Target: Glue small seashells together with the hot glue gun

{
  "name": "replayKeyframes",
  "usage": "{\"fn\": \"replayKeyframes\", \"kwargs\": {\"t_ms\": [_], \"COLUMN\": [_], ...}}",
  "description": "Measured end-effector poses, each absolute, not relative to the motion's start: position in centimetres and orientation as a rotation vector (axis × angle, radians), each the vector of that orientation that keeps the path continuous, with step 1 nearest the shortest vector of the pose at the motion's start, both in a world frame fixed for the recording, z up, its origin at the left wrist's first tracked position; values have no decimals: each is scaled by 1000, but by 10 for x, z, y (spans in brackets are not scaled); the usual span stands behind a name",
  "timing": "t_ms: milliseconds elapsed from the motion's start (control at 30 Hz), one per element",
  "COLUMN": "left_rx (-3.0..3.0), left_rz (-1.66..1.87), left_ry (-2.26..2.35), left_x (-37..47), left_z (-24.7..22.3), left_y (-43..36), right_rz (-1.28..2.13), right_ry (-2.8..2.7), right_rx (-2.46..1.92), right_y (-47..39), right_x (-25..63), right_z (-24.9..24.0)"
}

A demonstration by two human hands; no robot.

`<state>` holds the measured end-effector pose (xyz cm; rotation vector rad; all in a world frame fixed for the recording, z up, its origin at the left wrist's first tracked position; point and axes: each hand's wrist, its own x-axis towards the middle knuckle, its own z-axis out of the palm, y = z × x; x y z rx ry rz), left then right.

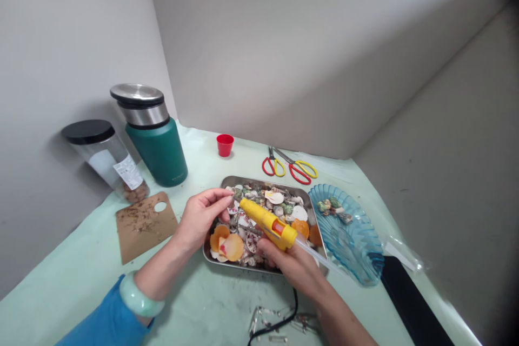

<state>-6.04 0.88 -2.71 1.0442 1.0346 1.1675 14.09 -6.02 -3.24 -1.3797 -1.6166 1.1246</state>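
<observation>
My right hand (295,265) is wrapped round a yellow hot glue gun (263,219), its nozzle pointing up and to the left. A long translucent glue stick (324,259) sticks out of its back end. Close to the nozzle, thumb and fingers of my left hand (206,211) are pinched together; whatever small thing they hold is too small to name. Both hands are above a metal tray (224,266) filled with seashells, among them orange scallop shells (232,247), white ones and small spiral ones.
On the right lies a blue shell-shaped dish (365,227) with several small shells. Two pairs of scissors (300,170) and a red cup (225,145) are behind the tray. A green bottle (158,151), a clear jar (109,157) and a brown board (141,232) stand left; a black cord (279,327) runs in front.
</observation>
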Motion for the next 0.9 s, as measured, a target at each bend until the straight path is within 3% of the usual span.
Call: {"fn": "replayKeyframes", "kwargs": {"t_ms": [900], "left_rx": [1017], "left_rz": [1189], "left_ry": [1026], "left_x": [-60], "left_z": [-25], "left_y": [9], "right_rz": [1073], "right_ry": [-1673], "right_rx": [-1412], "right_y": [-60], "right_x": [142], "right_z": [-31]}}
